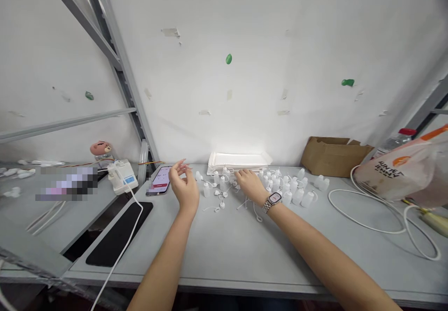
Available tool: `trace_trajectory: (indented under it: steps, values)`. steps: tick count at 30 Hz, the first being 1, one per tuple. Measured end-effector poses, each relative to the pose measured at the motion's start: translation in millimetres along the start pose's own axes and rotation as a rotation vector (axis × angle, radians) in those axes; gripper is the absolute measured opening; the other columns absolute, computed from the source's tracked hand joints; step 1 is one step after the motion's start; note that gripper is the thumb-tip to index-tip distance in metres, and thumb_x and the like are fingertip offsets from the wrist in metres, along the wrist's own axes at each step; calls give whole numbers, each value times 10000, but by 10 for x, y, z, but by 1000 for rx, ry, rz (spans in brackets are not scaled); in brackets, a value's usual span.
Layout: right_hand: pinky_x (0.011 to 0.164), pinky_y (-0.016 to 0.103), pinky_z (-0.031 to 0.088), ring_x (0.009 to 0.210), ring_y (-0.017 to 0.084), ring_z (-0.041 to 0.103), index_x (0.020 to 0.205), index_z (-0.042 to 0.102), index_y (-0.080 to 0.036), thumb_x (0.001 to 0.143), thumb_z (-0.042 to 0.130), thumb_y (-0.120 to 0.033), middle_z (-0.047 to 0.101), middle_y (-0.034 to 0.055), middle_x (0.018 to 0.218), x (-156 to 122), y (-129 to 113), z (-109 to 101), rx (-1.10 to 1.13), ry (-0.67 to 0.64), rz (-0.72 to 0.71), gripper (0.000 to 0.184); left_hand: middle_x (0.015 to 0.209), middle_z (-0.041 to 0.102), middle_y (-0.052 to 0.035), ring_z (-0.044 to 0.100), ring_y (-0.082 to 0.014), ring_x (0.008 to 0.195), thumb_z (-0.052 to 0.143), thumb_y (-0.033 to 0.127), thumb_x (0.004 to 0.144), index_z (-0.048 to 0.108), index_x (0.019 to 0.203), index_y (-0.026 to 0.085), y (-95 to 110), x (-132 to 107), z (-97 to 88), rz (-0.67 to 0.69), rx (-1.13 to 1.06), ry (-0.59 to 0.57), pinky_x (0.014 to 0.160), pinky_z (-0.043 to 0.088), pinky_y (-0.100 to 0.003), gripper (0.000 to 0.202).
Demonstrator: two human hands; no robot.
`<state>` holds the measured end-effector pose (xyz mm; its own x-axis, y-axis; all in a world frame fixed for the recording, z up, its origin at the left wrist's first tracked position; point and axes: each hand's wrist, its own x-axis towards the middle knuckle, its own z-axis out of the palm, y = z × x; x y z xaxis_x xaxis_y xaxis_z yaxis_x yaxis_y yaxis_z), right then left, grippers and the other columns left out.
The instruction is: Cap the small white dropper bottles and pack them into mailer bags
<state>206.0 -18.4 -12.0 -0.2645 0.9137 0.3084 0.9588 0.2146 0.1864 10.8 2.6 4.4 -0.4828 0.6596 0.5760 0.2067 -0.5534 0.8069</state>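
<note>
My left hand [185, 187] is raised above the table left of the small bottles, its fingers bent but apart, with nothing visible in them. My right hand [250, 185], with a watch [272, 201] on the wrist, reaches down into the group. Its fingers are curled together and their tips are hidden, so what they hold cannot be made out. Several small white squeeze bottles [297, 196] stand right of that hand. A lone bottle [206, 190] stands nearer my left hand. Between my hands lie loose white caps with thin straps [222, 205].
White trays [241, 160] are stacked against the wall. A phone [161, 180], a power strip [121, 176] and a black pad [119, 234] are at the left. A cardboard box [334, 157], a plastic bag [395, 171] and a looped white cable [367, 230] are at the right.
</note>
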Motion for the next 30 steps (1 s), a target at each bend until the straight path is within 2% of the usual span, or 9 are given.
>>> trace_trajectory:
  steps: [3, 6, 8, 10, 13, 18, 20, 22, 30]
  values:
    - [816, 379, 382, 951, 256, 510, 1095, 546, -144, 883, 394, -127, 617, 131, 987, -105, 36, -61, 166, 210, 11, 261, 967, 563, -69, 583, -140, 832, 460, 238, 828, 507, 1057, 186, 48, -47, 4, 58, -2, -71, 652, 453, -246, 240]
    - [775, 366, 425, 857, 214, 544, 1129, 529, -184, 897, 417, -263, 599, 107, 1000, -236, 70, -112, 637, 434, 171, 270, 871, 591, -51, 581, -146, 798, 462, 279, 832, 521, 1035, 183, 91, -114, 9, 130, 33, -203, 715, 452, -271, 231]
    - [671, 329, 455, 705, 166, 557, 1098, 547, -197, 871, 453, -362, 601, 69, 913, -305, 86, -130, 1070, 496, 325, 296, 794, 597, -30, 570, -140, 724, 451, 303, 835, 533, 1009, 191, 116, -173, 16, 176, 95, -366, 675, 443, -259, 223]
    - [607, 301, 455, 607, 132, 541, 1028, 588, -188, 810, 518, -445, 594, 25, 786, -342, 91, -133, 1458, 487, 443, 344, 691, 582, 6, 548, -131, 622, 436, 335, 836, 536, 1014, 214, 149, -236, 23, 206, 224, -611, 609, 417, -246, 237]
    - [619, 287, 454, 581, 118, 532, 899, 645, -167, 678, 649, -477, 569, -12, 639, -354, 75, -119, 1803, 454, 545, 380, 549, 534, 49, 528, -146, 531, 455, 409, 812, 525, 1028, 239, 218, -294, 23, 211, 520, -895, 552, 358, -251, 284]
    - [626, 286, 461, 558, 114, 525, 831, 677, -162, 590, 727, -433, 558, -23, 560, -352, 2, -102, 1987, 395, 599, 367, 595, 586, 6, 549, -179, 574, 521, 533, 708, 529, 693, 218, 242, -202, -42, 36, 785, -1152, 515, 295, -256, 315]
    - [629, 285, 463, 564, 111, 533, 824, 678, -161, 579, 738, -416, 572, -19, 584, -357, -31, -104, 2002, 384, 600, 359, 637, 593, 2, 544, -183, 579, 638, 531, 576, 520, 646, 212, 189, -151, -75, -47, 828, -1263, 502, 283, -251, 347]
    - [634, 285, 464, 576, 108, 542, 821, 675, -160, 577, 741, -404, 594, -10, 639, -363, -63, -107, 1985, 373, 597, 352, 652, 588, 9, 542, -186, 595, 695, 481, 502, 527, 659, 213, 119, -132, -94, -103, 827, -1308, 498, 283, -246, 352]
    - [634, 287, 468, 566, 113, 557, 819, 665, -159, 586, 733, -419, 601, -10, 593, -380, -134, -74, 1992, 310, 612, 355, 596, 593, 12, 535, -162, 537, 617, 283, 601, 523, 659, 198, -111, -201, -73, -256, 663, -1410, 505, 341, -247, 139]
